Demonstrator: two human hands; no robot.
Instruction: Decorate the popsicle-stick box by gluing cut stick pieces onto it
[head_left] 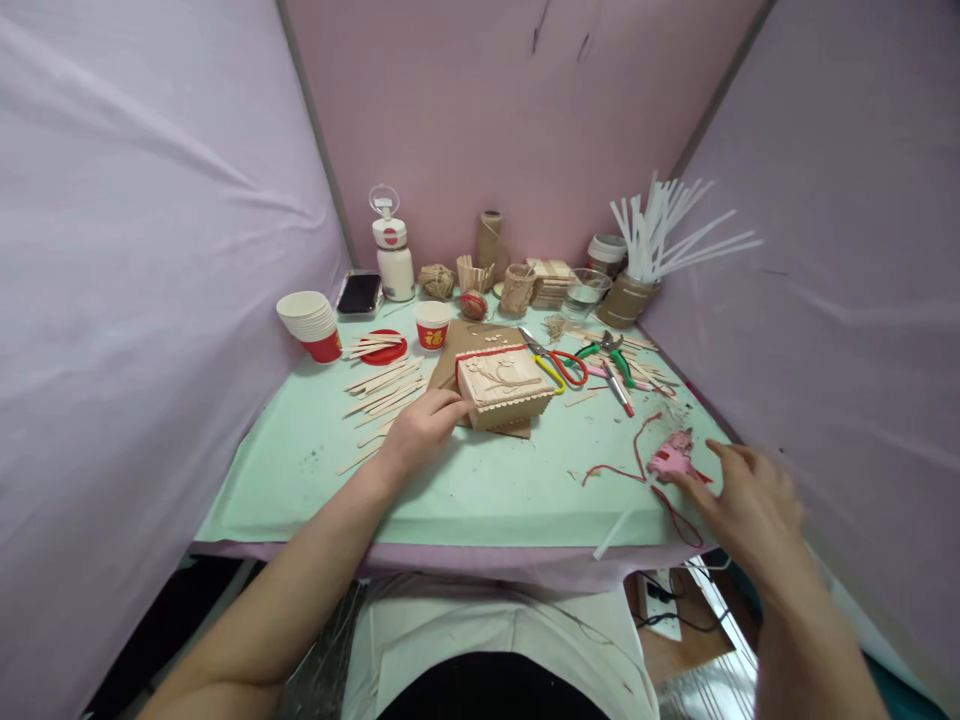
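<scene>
The left side of the box point(504, 385) is touched by the fingertips of the left hand point(421, 430), loosely curled; whether it is gripped cannot be told. The box is set on cardboard point(459, 345) mid-table. The right hand point(750, 492) is held empty, thumb and fingers spread around the glue gun point(673, 456), near which red cord point(619, 469) is strewn.

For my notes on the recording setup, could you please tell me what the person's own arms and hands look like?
Both the left hand and the right hand are ungloved, and no sleeve shows on either forearm. I see no watch, bracelet or marking, though the right hand is slightly blurred. What seems a black garment shows at the bottom edge.
</scene>
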